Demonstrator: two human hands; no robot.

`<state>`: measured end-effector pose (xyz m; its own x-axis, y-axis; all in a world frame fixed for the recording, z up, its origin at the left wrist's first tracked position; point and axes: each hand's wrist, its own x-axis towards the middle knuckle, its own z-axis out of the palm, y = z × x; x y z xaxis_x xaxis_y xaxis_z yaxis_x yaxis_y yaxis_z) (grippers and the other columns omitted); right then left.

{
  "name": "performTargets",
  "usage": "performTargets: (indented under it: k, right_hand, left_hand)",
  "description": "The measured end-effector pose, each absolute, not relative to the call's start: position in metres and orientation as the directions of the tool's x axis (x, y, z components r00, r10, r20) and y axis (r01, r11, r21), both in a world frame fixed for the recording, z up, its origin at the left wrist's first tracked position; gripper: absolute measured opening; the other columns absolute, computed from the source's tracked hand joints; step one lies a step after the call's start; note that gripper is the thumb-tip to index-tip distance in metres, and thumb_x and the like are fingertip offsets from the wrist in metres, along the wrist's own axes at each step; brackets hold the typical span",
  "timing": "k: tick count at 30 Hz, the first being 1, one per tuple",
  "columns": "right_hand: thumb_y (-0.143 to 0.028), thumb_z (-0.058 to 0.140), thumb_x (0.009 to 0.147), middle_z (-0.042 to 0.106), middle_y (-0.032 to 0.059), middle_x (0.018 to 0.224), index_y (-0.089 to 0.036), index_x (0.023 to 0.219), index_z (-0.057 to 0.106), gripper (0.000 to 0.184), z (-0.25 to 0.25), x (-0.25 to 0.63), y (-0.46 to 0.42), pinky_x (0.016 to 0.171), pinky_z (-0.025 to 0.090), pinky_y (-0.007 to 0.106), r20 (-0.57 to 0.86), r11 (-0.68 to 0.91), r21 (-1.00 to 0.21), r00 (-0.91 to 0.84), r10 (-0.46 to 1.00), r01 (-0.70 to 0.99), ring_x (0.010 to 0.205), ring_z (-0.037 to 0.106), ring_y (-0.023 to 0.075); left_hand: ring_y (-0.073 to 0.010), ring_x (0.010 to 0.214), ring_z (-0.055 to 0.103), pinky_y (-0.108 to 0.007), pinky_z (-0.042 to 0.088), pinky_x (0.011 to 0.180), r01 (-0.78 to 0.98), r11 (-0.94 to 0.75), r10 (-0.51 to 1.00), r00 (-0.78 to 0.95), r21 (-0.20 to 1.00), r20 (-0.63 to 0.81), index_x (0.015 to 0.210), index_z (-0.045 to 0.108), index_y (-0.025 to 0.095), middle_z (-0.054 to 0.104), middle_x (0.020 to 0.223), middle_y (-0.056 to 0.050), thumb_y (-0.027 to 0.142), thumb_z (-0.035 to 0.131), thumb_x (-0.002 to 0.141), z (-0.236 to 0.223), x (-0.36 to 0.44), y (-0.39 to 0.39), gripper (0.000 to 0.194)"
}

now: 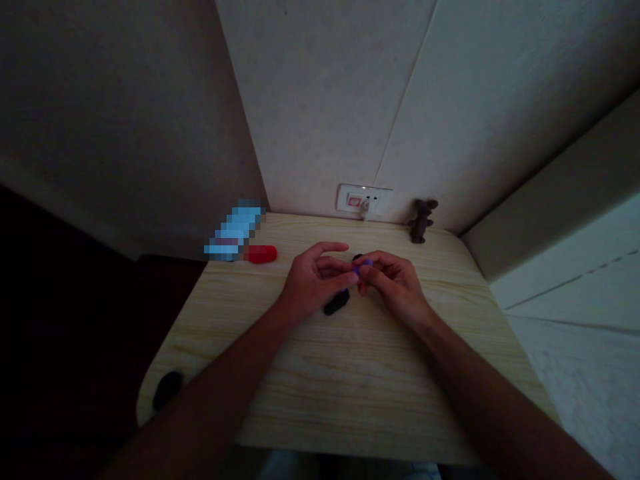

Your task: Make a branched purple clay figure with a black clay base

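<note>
With my left hand (311, 277) and right hand (400, 287) I pinch a small purple piece (369, 263) above the table (350, 387), nearer its far edge. A dark figurine (421, 221) stands by the far right corner.

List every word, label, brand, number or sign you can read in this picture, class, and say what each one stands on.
None can be read.
Pixelated light-blue object: whatever it shows is blocked out.
Wall socket plate: any marking is too small to read.
Purple piece: too small and blurred to tell.
</note>
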<state>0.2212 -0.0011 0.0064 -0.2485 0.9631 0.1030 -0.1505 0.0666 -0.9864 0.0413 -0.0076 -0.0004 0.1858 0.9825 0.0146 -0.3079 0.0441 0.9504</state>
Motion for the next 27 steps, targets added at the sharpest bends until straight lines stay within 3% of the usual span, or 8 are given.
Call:
performTargets:
  k: [9,16,22,27]
  right_hand:
    - [-0.032,0.091,0.073,0.069,-0.0024,0.062,-0.02,0.081,0.066,0.029,0.0037,0.2209,-0.0057,0.055,0.052,0.025,0.109,0.096,-0.993,-0.272,0.956,-0.062,0.054,0.063,0.0124]
    - [-0.039,0.089,0.077,0.071,-0.0013,0.067,-0.021,0.081,0.066,0.029,0.0048,0.2234,-0.0017,0.059,0.058,0.029,0.171,0.155,-0.984,-0.257,0.951,-0.083,0.058,0.067,0.0141]
    - [-0.047,0.087,0.082,0.073,-0.0003,0.068,-0.022,0.09,0.072,0.03,0.0072,0.2235,-0.0046,0.06,0.058,0.03,0.212,0.198,-0.977,-0.26,0.942,-0.079,0.06,0.068,0.0158]
    - [-0.042,0.092,0.078,0.075,0.0009,0.075,-0.023,0.091,0.076,0.028,0.0077,0.2218,-0.009,0.063,0.06,0.031,0.281,0.274,-0.96,-0.244,0.928,-0.065,0.064,0.07,0.0162]
  left_hand:
    - [-0.0193,0.08,0.077,-0.031,0.061,0.08,-0.066,-0.211,0.968,0.127,0.975,0.218,0.107,0.073,0.018,0.08,0.085,-0.005,0.02,0.086,0.075,0.0027,0.0425,-0.0144,0.035]
    - [-0.0198,0.088,0.077,-0.031,0.062,0.082,-0.201,-0.171,0.968,0.146,0.964,0.202,0.111,0.073,0.017,0.079,0.094,-0.007,0.025,0.087,0.075,-0.0035,0.041,-0.0089,0.039]
    - [-0.021,0.091,0.077,-0.033,0.063,0.085,-0.179,-0.186,0.959,0.182,0.966,0.218,0.098,0.08,0.019,0.081,0.099,-0.008,0.033,0.085,0.08,-0.0063,0.0404,-0.0071,0.024]
    - [-0.0205,0.083,0.077,-0.033,0.063,0.08,-0.161,-0.185,0.97,0.13,0.97,0.206,0.092,0.08,0.018,0.081,0.09,-0.007,0.034,0.087,0.078,-0.0014,0.0396,-0.0085,0.023]
